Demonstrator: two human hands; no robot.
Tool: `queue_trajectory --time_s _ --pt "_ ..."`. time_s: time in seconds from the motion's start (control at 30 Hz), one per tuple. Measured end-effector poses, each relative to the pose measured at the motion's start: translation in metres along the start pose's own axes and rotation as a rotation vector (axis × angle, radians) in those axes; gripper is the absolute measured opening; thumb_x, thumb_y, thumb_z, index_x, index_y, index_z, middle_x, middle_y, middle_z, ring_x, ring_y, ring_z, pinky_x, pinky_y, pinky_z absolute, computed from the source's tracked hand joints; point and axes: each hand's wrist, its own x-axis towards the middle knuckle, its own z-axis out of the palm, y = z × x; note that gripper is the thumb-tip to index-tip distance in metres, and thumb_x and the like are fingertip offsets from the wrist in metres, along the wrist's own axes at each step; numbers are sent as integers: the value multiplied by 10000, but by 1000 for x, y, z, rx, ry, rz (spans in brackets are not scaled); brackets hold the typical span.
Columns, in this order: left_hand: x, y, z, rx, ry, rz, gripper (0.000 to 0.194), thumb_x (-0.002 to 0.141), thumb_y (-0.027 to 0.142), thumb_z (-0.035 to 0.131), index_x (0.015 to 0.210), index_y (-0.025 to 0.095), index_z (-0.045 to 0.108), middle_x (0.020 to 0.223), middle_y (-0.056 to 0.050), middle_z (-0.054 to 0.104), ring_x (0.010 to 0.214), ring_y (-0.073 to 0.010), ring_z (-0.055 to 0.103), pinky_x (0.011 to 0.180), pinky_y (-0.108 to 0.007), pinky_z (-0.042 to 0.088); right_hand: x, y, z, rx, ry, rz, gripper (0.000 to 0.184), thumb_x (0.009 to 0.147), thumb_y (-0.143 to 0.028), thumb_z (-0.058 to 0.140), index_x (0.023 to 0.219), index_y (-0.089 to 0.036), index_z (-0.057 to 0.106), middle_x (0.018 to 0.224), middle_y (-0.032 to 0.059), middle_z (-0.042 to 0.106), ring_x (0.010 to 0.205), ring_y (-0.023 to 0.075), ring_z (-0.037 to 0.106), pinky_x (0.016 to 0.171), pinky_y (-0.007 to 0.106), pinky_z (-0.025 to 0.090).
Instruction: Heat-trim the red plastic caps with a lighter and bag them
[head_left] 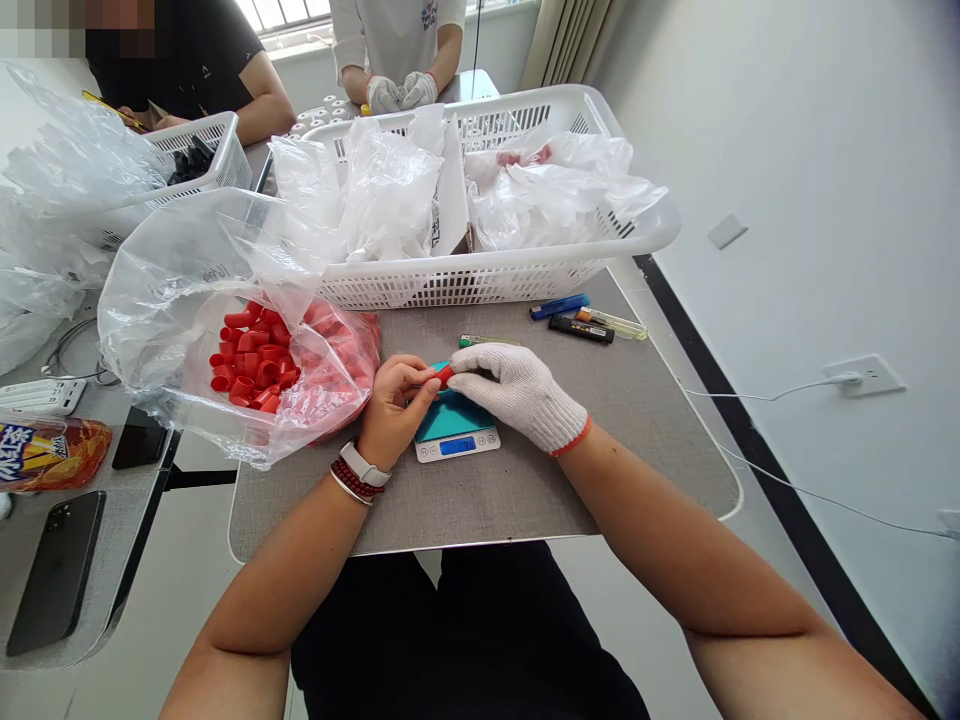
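From the head camera, the bare left hand (394,408) and the white-gloved right hand (517,392) meet above a small digital scale (456,447) topped with a teal pad (454,417). Their fingers (416,372) close narrowly on a red plastic cap (446,376), partly hidden between them, just over the pad. To the left, a clear plastic bag (150,330) of red caps (255,360) lies open on the grey worktop (660,470). Behind stands a white plastic basket (480,288) of bagged items, with lighters (581,328) just before it. Farther off, a co-worker's gloved hands (397,92) rest together.
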Motion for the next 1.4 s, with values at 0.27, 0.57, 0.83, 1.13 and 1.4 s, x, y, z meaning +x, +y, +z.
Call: queue_trajectory --time_s 0.27,0.57,0.83,1.13,1.4 --pt "0 3 2 67 -19 81 191 832 292 746 930 191 617 985 -30 561 903 -132 625 766 -264 593 1 -1 -2 5 -6 9 123 875 -233 623 822 -185 723 829 15 724 773 155 668 754 264 509" --pt "1 6 2 103 -25 71 256 794 314 780 951 185 624 983 -34 553 885 -131 615 733 -244 587 1 -2 -2 7 -21 21 128 879 -254 626 829 -184 720 828 17 721 767 154 662 742 265 498" --pt "0 9 0 51 -18 -105 309 946 492 558 980 194 627 767 -15 653 598 -117 634 550 -241 542 0 -10 -4 124 -84 33 114 842 -202 644 885 -188 749 893 24 755 812 163 685 796 285 520" --pt "1 8 1 53 -22 -134 325 931 504 581 944 187 650 677 2 648 575 -122 619 529 -244 503 -1 -6 -1 191 -72 -31 90 838 -182 653 858 -196 740 895 15 758 823 158 694 832 293 536" --pt "2 7 2 45 9 -98 267 880 450 669 917 187 647 834 -26 675 693 -124 656 605 -245 547 0 -4 -1 85 -66 -5 72 849 -202 655 839 -197 726 873 14 750 798 160 684 788 286 517"
